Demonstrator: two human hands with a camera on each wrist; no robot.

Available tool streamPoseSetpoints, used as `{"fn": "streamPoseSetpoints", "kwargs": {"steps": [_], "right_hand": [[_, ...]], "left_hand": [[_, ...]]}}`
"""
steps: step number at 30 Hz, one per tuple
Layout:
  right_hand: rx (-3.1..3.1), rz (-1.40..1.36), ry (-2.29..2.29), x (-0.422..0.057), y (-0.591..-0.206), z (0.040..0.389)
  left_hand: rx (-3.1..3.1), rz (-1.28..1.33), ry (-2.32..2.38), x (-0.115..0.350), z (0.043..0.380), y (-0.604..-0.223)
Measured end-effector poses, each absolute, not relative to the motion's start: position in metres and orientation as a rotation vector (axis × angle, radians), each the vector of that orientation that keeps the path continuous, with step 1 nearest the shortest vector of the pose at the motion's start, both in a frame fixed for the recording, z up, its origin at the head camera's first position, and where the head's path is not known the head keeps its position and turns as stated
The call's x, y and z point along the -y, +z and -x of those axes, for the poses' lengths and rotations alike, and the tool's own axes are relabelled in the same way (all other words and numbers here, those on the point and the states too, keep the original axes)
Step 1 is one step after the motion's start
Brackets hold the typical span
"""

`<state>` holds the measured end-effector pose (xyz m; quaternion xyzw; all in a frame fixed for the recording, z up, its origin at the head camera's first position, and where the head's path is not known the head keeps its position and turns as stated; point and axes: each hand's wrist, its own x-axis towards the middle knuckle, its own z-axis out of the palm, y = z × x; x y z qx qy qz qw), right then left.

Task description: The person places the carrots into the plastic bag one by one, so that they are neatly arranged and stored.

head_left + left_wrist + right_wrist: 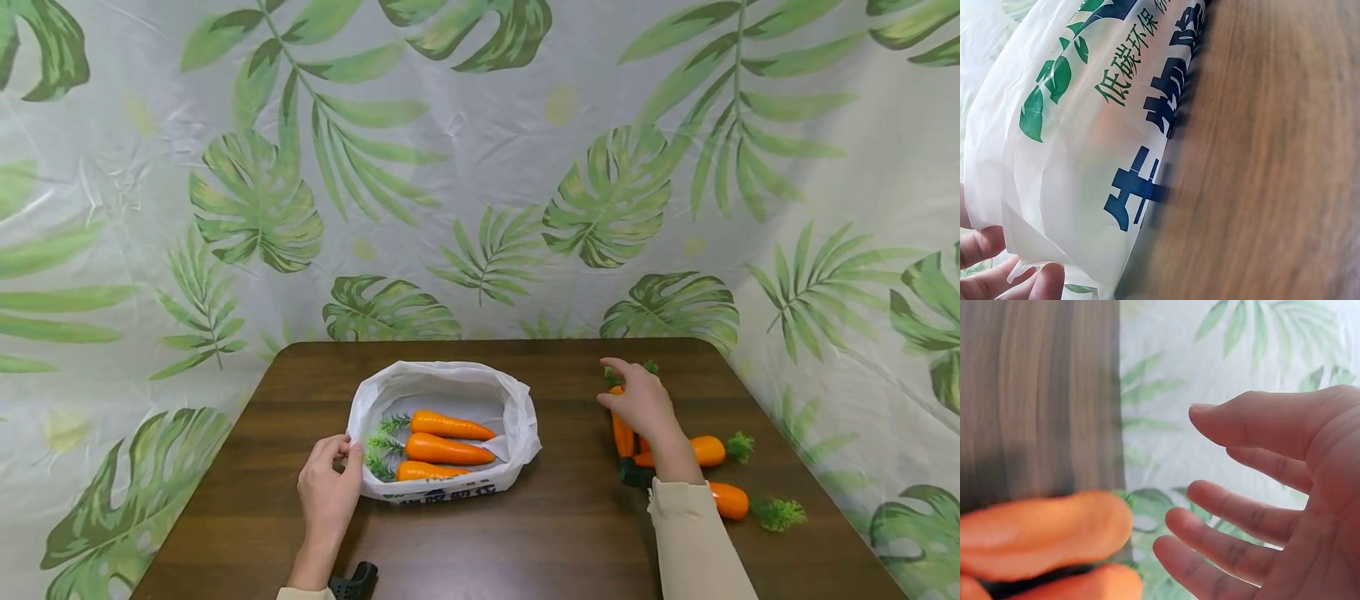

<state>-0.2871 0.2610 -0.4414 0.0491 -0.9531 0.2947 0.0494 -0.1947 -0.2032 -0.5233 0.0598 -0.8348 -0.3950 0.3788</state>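
Observation:
A white plastic bag [531, 429] with dark and green printing lies opened wide on the table, and three orange carrots [450, 451] with green tops lie side by side in it. My left hand [330, 483] pinches the bag's left rim; its fingertips [1047, 282] show at the edge of the plastic [1085, 187]. On the right, my right hand [643, 408] hovers above a carrot [621, 425], thumb and fingers spread, holding nothing. More carrots, among them one [707, 451] beside the wrist and another [730, 502] by the sleeve, lie there, partly hidden by my arm.
The brown wooden table [480, 550] has rounded far corners. A dark object [637, 473] lies among the right-hand carrots; its kind is unclear. A leaf-patterned curtain [480, 183] hangs behind the table. A black device [358, 580] is at my left wrist.

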Motion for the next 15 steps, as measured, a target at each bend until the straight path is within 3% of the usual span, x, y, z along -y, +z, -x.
{"fn": "streamPoseSetpoints", "kwargs": {"steps": [15], "right_hand": [[2.971,-0.102,0.845,-0.283,-0.467,0.296]], "left_hand": [[2.136,-0.173,-1.028,0.202,0.196,-0.524]]}}
